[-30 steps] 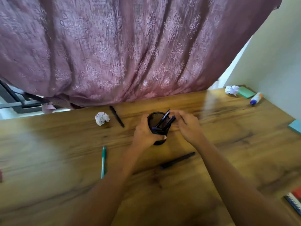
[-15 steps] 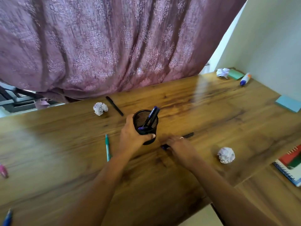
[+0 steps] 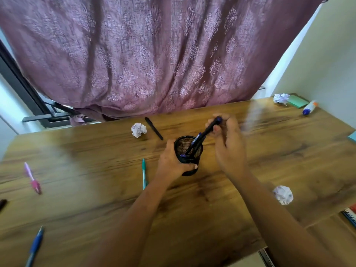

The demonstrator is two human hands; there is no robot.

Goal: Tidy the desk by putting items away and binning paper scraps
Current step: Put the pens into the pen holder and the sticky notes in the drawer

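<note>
A black mesh pen holder (image 3: 189,149) stands mid-desk, with my left hand (image 3: 172,162) wrapped around its left side. My right hand (image 3: 228,143) holds the top end of a dark pen (image 3: 209,129) whose lower end dips into the holder beside other pens. Loose on the wooden desk (image 3: 96,209) lie a black pen (image 3: 153,128), a teal pen (image 3: 143,173), a pink pen (image 3: 32,178) and a blue pen (image 3: 35,245). Crumpled paper balls sit at the back left (image 3: 138,130), front right (image 3: 283,194) and far right corner (image 3: 281,98).
A purple curtain (image 3: 154,54) hangs over the desk's back edge. A green sticky pad (image 3: 297,102) and a glue bottle (image 3: 309,107) lie at the far right corner. A blue pad (image 3: 353,136) and notebooks (image 3: 350,214) sit at the right edge.
My right hand picked the dark pen up off the desk in front of the holder and lifted it, tip first, into the holder. My left hand kept its grip on the holder.
</note>
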